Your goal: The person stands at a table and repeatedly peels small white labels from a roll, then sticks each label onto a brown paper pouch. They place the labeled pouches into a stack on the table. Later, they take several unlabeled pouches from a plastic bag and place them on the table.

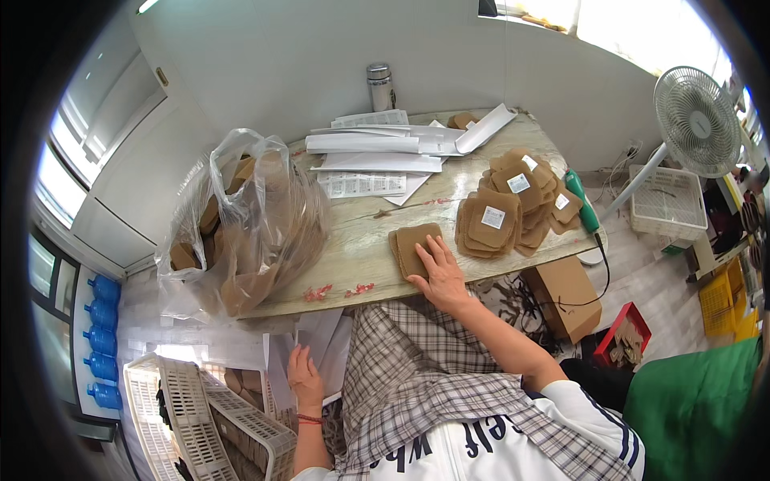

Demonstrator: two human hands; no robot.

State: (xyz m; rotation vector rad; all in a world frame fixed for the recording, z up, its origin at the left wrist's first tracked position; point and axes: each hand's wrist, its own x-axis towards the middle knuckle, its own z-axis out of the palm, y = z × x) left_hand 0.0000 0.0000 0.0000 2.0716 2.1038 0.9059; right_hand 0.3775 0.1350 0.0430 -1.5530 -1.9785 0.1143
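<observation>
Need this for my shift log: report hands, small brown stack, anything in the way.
Right hand spread on small brown stack. Left hand low by white sheets, grip unclear. Labelled stacks close on its right, none overlapping.

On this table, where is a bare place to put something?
Free: the table between the plastic bag and the brown stack under the right hand, in front of the white papers; also a narrower strip between those papers and the brown piles. Crowded: the right end, with piles and a green tool.
</observation>
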